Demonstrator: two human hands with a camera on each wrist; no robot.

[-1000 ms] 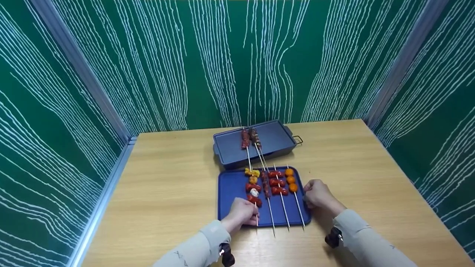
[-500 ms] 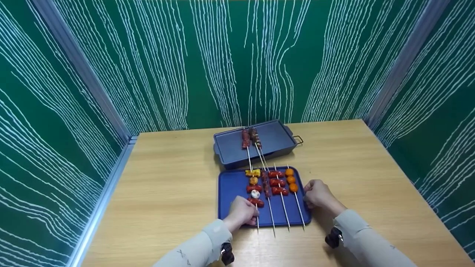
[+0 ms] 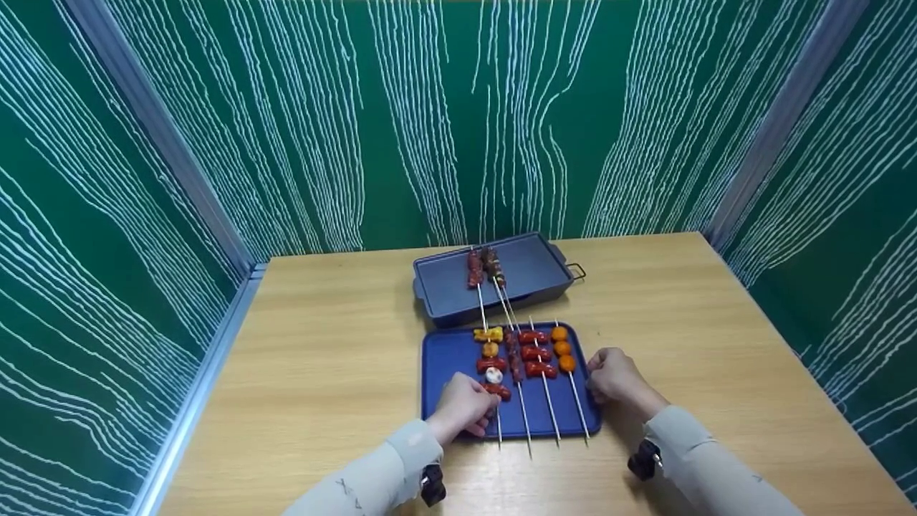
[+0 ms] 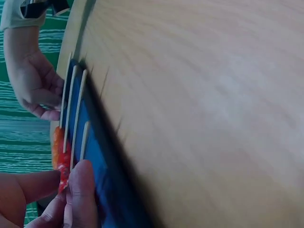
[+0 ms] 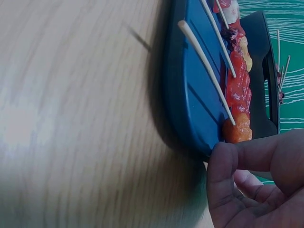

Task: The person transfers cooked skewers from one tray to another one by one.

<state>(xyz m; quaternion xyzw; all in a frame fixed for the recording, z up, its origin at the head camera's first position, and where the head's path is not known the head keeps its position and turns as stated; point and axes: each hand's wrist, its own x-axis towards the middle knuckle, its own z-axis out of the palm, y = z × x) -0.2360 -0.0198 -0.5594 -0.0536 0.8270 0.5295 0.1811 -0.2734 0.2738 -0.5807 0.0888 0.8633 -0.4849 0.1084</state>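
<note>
My left hand point(image 3: 464, 407) pinches the leftmost skewer point(image 3: 494, 364) near its lowest red piece, thumb and fingers curled about it. That skewer carries yellow, red and white pieces and lies on a blue tray point(image 3: 445, 373). To its right lie a thin meat skewer point(image 3: 514, 355), a skewer of red sausage pieces point(image 3: 537, 353) and a skewer of orange balls point(image 3: 562, 347). Their bare sticks overhang the near rim. At the tray's right edge, my right hand point(image 3: 612, 376) grips the rim; in the right wrist view its thumb point(image 5: 223, 164) presses at the corner.
Behind the tray stands a dark grill pan point(image 3: 530, 265) with a wire handle point(image 3: 576, 270) on its right. Two meat skewers point(image 3: 474, 269) lie in it, sticks reaching over the near edge toward the tray. The wooden table point(image 3: 322, 344) meets green striped walls point(image 3: 401, 143).
The leftmost skewer has shifted slightly right and straightened alongside the others. My left hand has moved a little up toward the lowest red piece. The right hand has stayed at the tray's edge.
</note>
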